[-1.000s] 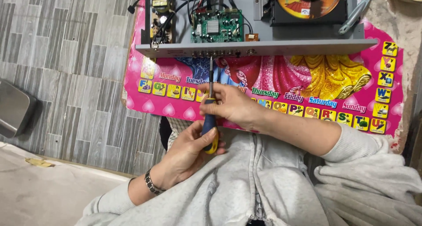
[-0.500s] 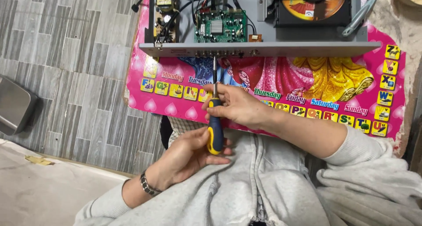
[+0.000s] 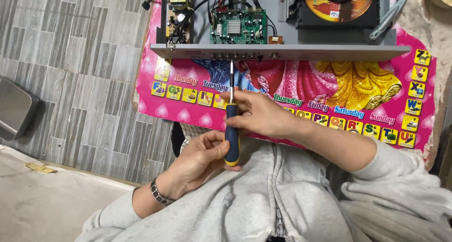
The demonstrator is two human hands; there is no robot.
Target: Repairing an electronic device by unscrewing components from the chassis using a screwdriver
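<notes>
The head camera, the 1 view here, looks down past a grey hooded top at both hands working a screwdriver (image 3: 231, 129) with a blue and yellow handle. The left hand (image 3: 200, 159) has its fingers closed around the lower end of the handle, near the yellow butt, and a dark metal bracelet (image 3: 158, 194) sits on that wrist. The right hand (image 3: 261, 114) has its fingers pinched on the top of the handle where the metal shaft begins; the fingertips themselves are partly hidden behind the tool. The shaft runs straight up to the grey front edge of an opened electronic chassis (image 3: 301, 51), its tip touching the row of small connectors there; what exactly the tip sits in is too small to make out. Inside the chassis are a green circuit board (image 3: 238, 28), a smaller board (image 3: 177, 14) with dark wires to its left, and a black disc tray with an orange disc (image 3: 338, 7), all cut off by the top of the frame. The chassis rests on a pink tabletop (image 3: 188, 115) printed with cartoon figures and coloured letter squares. A grey metal tool (image 3: 390, 15) lies at the chassis' right end, half out of view. To the left, grey tiled floor (image 3: 70, 72) and part of a grey object (image 3: 14, 108) cut by the edge.
</notes>
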